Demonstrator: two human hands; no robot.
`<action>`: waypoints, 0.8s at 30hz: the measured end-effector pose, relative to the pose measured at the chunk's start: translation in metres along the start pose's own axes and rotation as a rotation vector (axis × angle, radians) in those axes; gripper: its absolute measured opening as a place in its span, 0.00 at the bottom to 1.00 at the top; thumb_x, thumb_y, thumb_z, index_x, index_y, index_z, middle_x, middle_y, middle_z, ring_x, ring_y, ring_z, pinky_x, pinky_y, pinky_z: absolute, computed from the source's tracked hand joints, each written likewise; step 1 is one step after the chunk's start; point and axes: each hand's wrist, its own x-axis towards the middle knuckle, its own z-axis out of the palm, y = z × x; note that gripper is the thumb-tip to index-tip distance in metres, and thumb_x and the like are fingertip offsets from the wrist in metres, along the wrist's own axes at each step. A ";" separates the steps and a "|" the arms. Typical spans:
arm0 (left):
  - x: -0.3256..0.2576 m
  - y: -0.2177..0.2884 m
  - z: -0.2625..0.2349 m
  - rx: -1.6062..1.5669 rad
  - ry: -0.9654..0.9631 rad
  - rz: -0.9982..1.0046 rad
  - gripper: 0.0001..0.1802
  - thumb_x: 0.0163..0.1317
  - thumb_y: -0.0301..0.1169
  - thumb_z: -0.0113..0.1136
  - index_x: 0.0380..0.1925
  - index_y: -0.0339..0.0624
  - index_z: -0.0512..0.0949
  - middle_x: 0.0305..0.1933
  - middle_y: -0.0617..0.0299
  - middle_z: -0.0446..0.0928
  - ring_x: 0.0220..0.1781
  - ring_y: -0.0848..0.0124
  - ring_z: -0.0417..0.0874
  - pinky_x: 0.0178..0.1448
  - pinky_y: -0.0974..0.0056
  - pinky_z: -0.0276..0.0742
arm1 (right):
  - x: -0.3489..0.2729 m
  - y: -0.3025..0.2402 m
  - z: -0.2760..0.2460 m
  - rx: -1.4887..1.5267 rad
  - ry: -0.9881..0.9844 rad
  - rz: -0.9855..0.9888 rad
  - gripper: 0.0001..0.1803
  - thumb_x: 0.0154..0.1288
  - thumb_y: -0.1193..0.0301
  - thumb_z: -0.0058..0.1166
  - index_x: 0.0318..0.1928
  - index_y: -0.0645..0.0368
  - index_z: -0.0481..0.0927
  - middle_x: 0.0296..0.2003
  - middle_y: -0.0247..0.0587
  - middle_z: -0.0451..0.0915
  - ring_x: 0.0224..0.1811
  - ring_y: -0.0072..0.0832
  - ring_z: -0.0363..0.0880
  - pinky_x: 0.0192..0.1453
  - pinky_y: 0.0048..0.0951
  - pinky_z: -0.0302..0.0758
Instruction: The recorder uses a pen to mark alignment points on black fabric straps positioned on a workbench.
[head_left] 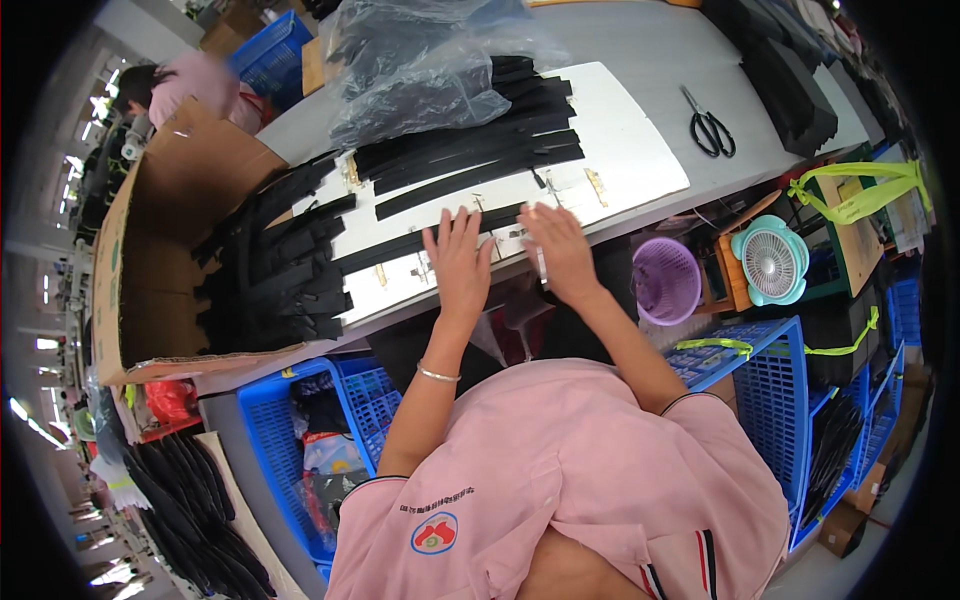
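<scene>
Across a smooth white board [640, 150] with softly rounded corners, laid on a flat grey tabletop [660, 40], a long, narrow black strip [395, 247] with a matt, fabric-like look runs slantwise near the edge closest to the person. Beyond it, more flat black strips [470, 165] lie overlapping in a band, their ends uneven, partly beneath a crumpled, translucent plastic bag [420, 95]. At the left, a loose heap of black strips [275, 275] trails from the board into an open brown cardboard box [150, 280]. Steel-bladed scissors with black looped handles [712, 135] rest on the grey surface, well apart from the hands.

The left hand [460, 265] is palm down and open, its straight fingers spread across the long strip. The right hand [560, 255] is near that strip's right end, fingers partly bent and blurred at the tips; whether they pinch anything cannot be told.
</scene>
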 end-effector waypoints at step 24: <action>-0.062 -0.044 -0.057 0.150 0.033 -0.304 0.33 0.70 0.42 0.66 0.73 0.46 0.72 0.78 0.54 0.68 0.84 0.54 0.58 0.83 0.33 0.31 | 0.013 0.036 -0.047 -0.276 0.072 0.177 0.21 0.67 0.74 0.65 0.59 0.56 0.80 0.48 0.41 0.86 0.56 0.38 0.81 0.72 0.47 0.68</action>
